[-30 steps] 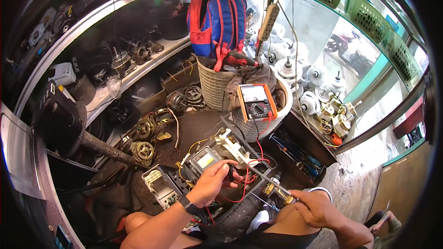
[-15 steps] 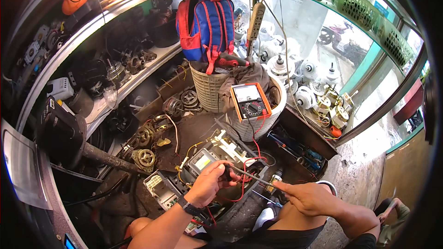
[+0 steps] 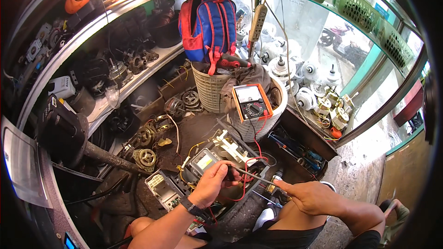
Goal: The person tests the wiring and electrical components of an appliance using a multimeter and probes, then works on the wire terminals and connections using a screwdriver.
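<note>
My left hand (image 3: 211,185) is closed around the dark end of a thin grey rod-like piece (image 3: 253,175), a cord or a rod, I cannot tell which. The piece slants down to the right, where the fingertips of my right hand (image 3: 310,197) close on its other end. Just beyond my left hand lies an opened machine (image 3: 203,160) with a grey cover, white plastic parts and loose wires. A red test lead (image 3: 259,150) runs from an orange-framed analog multimeter (image 3: 253,101) down to the machine beside my hands.
The multimeter rests on cloth over a white basket (image 3: 272,122). A tool box (image 3: 300,157) with several hand tools stands at the right. Motor parts (image 3: 145,158) lie on the floor at left. A red and blue backpack (image 3: 211,30) sits on a basket behind.
Both hands stay almost in place on the grey piece, with only a slight shift. The whole view has moved a little.
</note>
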`<state>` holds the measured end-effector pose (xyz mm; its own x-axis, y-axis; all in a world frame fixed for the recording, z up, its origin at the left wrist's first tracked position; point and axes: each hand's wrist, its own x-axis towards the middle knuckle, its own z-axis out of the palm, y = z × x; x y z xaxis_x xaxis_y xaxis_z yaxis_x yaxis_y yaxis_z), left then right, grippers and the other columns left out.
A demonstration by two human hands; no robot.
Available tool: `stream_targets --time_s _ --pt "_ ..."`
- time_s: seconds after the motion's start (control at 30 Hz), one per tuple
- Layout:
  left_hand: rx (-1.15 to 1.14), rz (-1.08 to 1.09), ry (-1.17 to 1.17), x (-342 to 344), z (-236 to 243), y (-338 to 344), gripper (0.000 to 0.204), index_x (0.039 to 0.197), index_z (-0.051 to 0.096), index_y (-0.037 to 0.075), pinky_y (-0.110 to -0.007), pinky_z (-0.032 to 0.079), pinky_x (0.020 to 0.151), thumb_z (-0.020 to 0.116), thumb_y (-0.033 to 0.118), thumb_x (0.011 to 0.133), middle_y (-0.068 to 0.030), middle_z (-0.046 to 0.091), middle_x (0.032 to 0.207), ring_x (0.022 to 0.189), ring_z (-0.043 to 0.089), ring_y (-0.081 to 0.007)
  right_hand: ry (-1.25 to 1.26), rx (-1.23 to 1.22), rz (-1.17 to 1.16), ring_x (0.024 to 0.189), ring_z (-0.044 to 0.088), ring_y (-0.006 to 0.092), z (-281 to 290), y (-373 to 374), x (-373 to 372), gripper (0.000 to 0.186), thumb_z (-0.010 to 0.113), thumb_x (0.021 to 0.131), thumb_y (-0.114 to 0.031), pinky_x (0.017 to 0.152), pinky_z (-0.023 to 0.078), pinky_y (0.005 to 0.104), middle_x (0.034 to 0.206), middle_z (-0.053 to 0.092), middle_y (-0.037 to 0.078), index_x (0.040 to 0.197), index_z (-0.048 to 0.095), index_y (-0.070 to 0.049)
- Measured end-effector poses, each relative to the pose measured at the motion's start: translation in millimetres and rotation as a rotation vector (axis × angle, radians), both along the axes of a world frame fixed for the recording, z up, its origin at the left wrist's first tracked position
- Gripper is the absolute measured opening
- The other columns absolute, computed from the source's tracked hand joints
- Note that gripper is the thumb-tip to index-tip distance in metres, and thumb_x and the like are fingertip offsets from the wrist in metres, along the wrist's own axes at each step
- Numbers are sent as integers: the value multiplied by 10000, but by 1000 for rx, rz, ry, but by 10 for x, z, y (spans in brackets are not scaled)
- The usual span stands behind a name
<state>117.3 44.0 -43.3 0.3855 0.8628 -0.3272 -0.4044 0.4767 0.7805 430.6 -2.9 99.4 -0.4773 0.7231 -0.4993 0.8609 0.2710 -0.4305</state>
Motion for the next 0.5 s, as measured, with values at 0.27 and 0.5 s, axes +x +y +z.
stream_targets --time_s 0.27,0.5 --pt "92 -28 33 33 -24 -34 295 1337 570 80 -365 582 951 412 281 1189 -100 700 1147 1084 691 -208 -134 -71 12 975 728 467 89 -19 -38 707 464 1059 -231 821 562 560 1131 749 221 1708 225 -379" --pt "84 -64 64 -45 13 -39 300 1329 581 84 -366 568 954 414 289 1189 -92 697 1147 1085 678 -195 -3 -38 98 846 729 362 -51 155 104 637 479 1111 -232 767 560 472 921 739 173 1703 286 -363"
